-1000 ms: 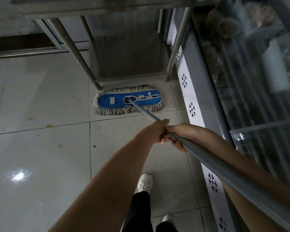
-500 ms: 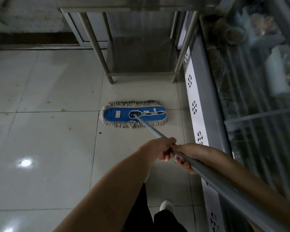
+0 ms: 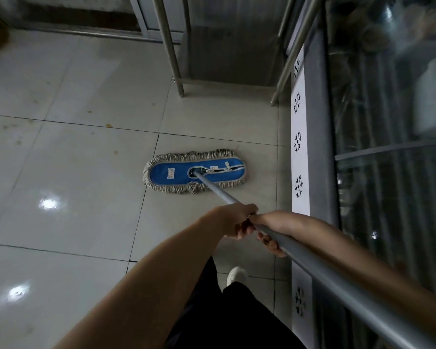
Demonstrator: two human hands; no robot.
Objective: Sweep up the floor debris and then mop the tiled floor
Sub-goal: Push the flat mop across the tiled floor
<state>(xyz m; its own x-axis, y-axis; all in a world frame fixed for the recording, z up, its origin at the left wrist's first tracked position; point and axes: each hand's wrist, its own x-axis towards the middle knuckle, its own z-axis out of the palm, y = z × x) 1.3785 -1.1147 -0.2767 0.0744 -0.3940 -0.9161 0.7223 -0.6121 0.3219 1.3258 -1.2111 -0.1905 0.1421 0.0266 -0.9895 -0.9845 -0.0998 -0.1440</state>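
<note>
A flat blue mop head (image 3: 174,173) with a pale fringe lies on the light tiled floor (image 3: 73,159), a short way in front of me. Its grey metal handle (image 3: 337,285) runs from the head back past my right side. My left hand (image 3: 233,219) grips the handle further down the pole. My right hand (image 3: 275,227) grips it just behind, and the two hands touch. Small yellowish specks of debris (image 3: 108,125) dot the tiles to the left of the mop.
A steel table with legs (image 3: 168,46) stands beyond the mop. A glass-fronted display cooler (image 3: 388,147) with a white snowflake strip (image 3: 298,147) runs along the right. My white shoe (image 3: 235,275) and dark trousers show below. Open tiles stretch to the left.
The mop head has been drawn back from under the steel table toward me. Both hands have kept their grip on the handle.
</note>
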